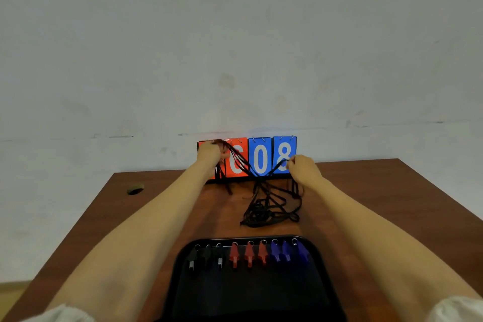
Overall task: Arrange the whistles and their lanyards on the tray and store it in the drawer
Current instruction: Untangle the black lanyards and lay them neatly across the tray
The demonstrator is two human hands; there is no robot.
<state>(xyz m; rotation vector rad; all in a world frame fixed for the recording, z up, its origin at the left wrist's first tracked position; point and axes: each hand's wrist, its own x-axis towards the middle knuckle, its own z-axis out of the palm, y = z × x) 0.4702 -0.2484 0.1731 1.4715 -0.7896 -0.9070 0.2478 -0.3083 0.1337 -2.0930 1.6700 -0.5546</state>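
A black tray lies at the near edge of the table. Along its far side stand a row of whistles: black ones on the left, red ones in the middle, blue ones on the right. Beyond the tray a tangle of black lanyards lies on the table. My left hand grips a bunch of lanyard cords raised in front of the scoreboard. My right hand pinches another cord, and the strands stretch between both hands and down to the tangle.
A flip scoreboard with red and blue number cards stands at the table's far edge against the white wall. A round cable hole is in the brown table top at the far left.
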